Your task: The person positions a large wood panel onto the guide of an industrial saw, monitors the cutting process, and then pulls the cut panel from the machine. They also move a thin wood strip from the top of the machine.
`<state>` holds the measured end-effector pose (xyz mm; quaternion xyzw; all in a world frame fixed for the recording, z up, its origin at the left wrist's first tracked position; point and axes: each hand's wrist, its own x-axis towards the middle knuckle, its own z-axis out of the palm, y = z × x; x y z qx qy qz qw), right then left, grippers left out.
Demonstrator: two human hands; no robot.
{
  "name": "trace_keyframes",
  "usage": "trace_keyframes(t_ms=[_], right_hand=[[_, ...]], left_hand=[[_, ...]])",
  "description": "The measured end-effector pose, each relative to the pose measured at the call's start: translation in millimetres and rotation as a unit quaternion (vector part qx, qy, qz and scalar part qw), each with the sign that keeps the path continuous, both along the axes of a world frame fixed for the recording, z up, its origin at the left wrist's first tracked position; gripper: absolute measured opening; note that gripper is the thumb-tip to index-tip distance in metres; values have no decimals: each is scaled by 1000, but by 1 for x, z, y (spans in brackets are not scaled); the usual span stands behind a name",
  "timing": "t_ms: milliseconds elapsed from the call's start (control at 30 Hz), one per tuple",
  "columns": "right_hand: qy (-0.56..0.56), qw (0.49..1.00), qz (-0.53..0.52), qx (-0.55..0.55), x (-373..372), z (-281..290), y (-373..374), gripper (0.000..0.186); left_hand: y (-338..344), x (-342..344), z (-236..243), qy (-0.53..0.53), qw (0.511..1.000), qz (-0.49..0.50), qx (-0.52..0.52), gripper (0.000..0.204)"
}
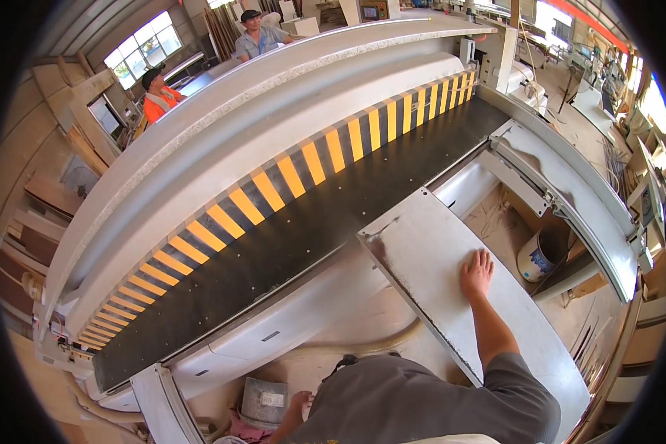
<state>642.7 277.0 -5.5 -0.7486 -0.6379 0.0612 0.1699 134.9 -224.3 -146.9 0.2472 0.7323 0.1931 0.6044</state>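
My right hand (477,274) lies flat, fingers stretched out, on the pale grey metal support table (451,251) that juts toward me from a large panel saw. The table has a dark, worn patch at its far left corner. My left hand (301,403) hangs low beside my body, near a grey bucket (263,403). Its fingers are partly hidden, so I cannot make out whether it holds anything. Ahead runs the saw's long black bed (274,274), with a yellow-and-black striped strip (292,176) along its far side.
A second support table (562,177) with a rail stands to the right. Between the two, a white-and-blue bucket (542,255) sits on the floor. Beyond the machine's long grey beam (274,74) are a person in orange (159,100) and another in a grey shirt (260,38).
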Motion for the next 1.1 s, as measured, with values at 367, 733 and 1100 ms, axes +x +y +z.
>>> trace_keyframes(t_ms=[367, 733, 1100], right_hand=[[-2, 1000, 3, 1, 3, -5, 2, 66], [-6, 1000, 3, 4, 3, -9, 3, 66], [-4, 1000, 1, -2, 1, -1, 0, 66]], left_hand=[[8, -1, 5, -16, 989, -45, 137, 11], [14, -8, -4, -10, 999, -48, 18, 11], [23, -4, -3, 3, 998, -51, 33, 10]])
